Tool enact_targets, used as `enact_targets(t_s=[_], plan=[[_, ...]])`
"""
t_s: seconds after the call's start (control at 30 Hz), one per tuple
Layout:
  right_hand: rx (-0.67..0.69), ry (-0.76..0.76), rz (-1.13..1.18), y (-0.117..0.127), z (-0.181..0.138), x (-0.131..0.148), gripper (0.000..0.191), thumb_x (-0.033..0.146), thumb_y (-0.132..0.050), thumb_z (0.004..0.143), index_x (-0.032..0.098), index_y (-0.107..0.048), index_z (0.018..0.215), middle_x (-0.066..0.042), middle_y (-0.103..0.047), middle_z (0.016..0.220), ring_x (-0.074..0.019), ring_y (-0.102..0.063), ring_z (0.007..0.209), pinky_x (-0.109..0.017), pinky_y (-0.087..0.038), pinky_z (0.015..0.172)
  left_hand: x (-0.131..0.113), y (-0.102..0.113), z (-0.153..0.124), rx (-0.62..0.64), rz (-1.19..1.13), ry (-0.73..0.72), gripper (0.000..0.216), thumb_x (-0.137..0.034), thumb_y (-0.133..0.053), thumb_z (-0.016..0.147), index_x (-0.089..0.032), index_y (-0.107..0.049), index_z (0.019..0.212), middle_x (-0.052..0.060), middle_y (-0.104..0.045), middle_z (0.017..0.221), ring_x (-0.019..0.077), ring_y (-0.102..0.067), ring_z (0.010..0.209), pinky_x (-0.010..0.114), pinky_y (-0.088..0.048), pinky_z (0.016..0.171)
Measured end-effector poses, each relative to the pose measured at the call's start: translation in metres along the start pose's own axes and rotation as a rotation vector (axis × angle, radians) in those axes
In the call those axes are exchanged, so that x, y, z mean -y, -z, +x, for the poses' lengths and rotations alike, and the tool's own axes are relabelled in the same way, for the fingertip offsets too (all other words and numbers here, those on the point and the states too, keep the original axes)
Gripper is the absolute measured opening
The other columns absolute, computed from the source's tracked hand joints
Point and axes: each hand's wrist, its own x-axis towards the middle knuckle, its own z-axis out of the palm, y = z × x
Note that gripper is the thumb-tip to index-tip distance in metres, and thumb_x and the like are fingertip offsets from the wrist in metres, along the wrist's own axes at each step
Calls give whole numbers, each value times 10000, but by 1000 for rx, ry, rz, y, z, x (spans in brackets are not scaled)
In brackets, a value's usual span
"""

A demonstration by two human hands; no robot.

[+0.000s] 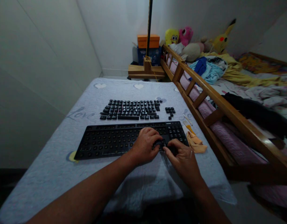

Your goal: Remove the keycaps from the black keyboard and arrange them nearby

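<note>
A black keyboard [106,141] lies across the cloth-covered table, with most key positions in its main block bare of caps. The number pad [176,130] at its right end has caps on. My left hand [146,144] is closed over the lower edge, fingers curled on the keyboard left of the arrow-key area. My right hand [182,154] is closed in a pinch at that same area, thumb and index finger close together. Whatever is between those fingertips is too small and dark to make out. Behind the keyboard, loose black keycaps [131,109] lie in keyboard-like rows.
A small group of keycaps [170,110] sits to the right. Near the right table edge lie a cotton swab [187,119], a brush [188,127] and an orange cloth [196,143]. A wooden bed rail [211,96] runs alongside. Boxes [148,41] stand behind the table.
</note>
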Motion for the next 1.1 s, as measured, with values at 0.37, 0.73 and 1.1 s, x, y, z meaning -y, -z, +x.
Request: enact_targets(t_s=[0.37, 0.73, 1.1], plan=[[-7, -65, 12, 4, 0, -11, 110, 218, -534, 839, 226, -556, 732, 24, -599, 644, -146, -565, 583, -243, -409, 563, -1, 0, 0, 5, 10, 1, 297, -131, -609, 751, -211, -680, 1029, 63, -666, 1057, 266, -534, 1076, 475, -372, 1000], [126, -98, -1, 11, 18, -16, 78, 239, -539, 821, 205, -554, 753, 19, -591, 670, -141, -551, 611, -248, -392, 591, 1, -2, -1, 10, 30, -3, 278, -144, -621, 760, -204, -676, 1026, 63, -660, 1057, 266, -529, 1077, 471, -380, 991], [353, 1, -19, 27, 28, -18, 80, 182, -651, 790, 202, -651, 867, -18, -677, 857, -178, -626, 809, -289, -458, 724, 1, -1, -1, 16, 40, -9, 278, -150, -628, 768, -202, -678, 1036, 62, -660, 1060, 260, -532, 1073, 466, -379, 992]])
